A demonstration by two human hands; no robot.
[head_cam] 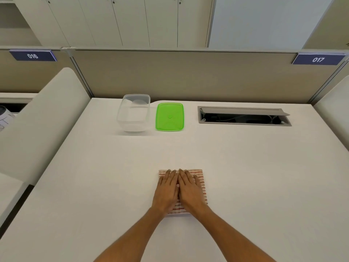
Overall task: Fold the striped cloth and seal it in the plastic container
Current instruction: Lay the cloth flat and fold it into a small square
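The striped cloth (200, 176), cream with thin red stripes, lies folded into a small rectangle on the white desk near me. My left hand (167, 190) and my right hand (189, 190) lie flat on it side by side, fingers straight, pressing it down. Most of the cloth is hidden under them. At the back of the desk stands the clear plastic container (133, 112), open and with nothing inside. Its green lid (169, 117) lies flat on the desk just right of it.
An open cable slot (243, 116) is set into the desk at the back right. A beige partition (188, 76) closes off the far edge. White side panels (43, 114) stand at the left and right of the desk.
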